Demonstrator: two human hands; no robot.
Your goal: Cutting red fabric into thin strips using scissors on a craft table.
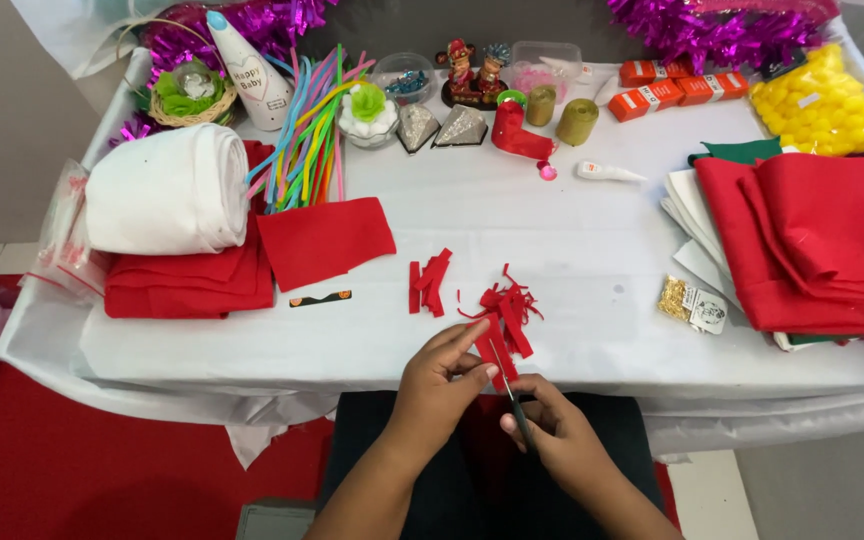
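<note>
White table [512, 230] before you: your left hand [439, 385] pinches a red felt strip [493, 350] at its near edge, while your right hand [557, 430] grips scissors [518, 405] (blades barely parted).

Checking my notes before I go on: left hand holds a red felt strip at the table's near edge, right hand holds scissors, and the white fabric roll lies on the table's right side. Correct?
Not quite. The head view shows the white fabric roll on the table's left side, atop folded red felt. The rest stands: left hand holds the red felt strip, right hand holds the scissors.
</note>
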